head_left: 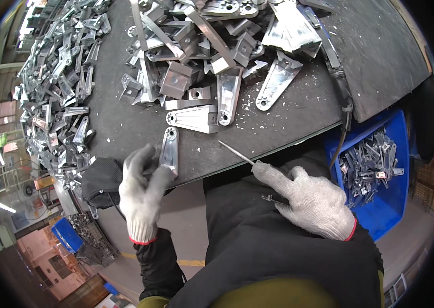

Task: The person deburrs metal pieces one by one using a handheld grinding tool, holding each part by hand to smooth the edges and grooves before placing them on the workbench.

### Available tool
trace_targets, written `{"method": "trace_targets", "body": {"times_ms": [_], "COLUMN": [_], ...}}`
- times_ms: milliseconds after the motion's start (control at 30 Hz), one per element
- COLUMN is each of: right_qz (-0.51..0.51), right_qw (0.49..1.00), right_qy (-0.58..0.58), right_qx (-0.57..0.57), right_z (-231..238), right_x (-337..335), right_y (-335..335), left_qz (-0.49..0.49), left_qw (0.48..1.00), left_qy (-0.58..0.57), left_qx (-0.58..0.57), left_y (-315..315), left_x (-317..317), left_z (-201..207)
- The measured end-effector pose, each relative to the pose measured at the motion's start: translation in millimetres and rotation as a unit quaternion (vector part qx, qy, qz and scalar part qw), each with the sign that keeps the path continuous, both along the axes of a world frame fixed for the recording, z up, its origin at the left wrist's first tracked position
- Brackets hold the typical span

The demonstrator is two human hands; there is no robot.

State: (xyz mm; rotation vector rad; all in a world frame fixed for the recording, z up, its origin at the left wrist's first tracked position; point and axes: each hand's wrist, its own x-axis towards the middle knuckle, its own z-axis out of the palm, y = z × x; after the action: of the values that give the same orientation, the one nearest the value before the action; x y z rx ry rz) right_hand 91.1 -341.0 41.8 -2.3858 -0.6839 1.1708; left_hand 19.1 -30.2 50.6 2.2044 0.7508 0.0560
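My left hand point(142, 187), in a white knitted glove with a red cuff, is at the table's near edge with its fingers apart. Its thumb overlaps the lower end of a tapered metal bracket point(170, 146); whether it presses on it I cannot tell. My right hand point(309, 200), gloved alike, is closed around a thin pointed metal rod point(235, 152) that sticks out toward the table; its handle is hidden in the glove. Just beyond lie more brackets: one sideways point(194, 119), one upright point(228, 97) and one tilted point(278, 82).
A heap of metal brackets point(178, 79) covers the far part of the dark table point(119, 123). More are piled at the left point(65, 77). A blue bin point(389, 208) at the right holds small metal parts. A black mesh-covered object point(99, 182) sits beside my left hand. A cable point(341, 138) hangs over the edge.
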Motion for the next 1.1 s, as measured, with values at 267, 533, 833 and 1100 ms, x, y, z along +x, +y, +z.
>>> {"method": "trace_targets", "body": {"times_ms": [267, 533, 833, 1100], "right_qz": [-0.009, 0.011, 0.044, 0.049], "right_qw": [0.998, 0.999, 0.998, 0.999], "right_qy": [-0.068, 0.022, 0.035, 0.011], "right_qx": [-0.016, -0.034, -0.040, 0.005], "right_z": [-21, -8, -3, -6], "right_x": [-9, -7, -1, 4], "right_y": [3, -8, -4, -3], "left_qz": [-0.201, -0.366, -0.433, -0.426], "left_qw": [0.951, 0.879, 0.869, 0.870], "left_qy": [0.026, -0.091, -0.155, -0.102], "left_qx": [0.232, 0.291, 0.181, 0.226], "left_y": [-25, 4, 6, -6], "left_x": [3, 19, 35, 42], "left_z": [-14, -15, -38, -32]}}
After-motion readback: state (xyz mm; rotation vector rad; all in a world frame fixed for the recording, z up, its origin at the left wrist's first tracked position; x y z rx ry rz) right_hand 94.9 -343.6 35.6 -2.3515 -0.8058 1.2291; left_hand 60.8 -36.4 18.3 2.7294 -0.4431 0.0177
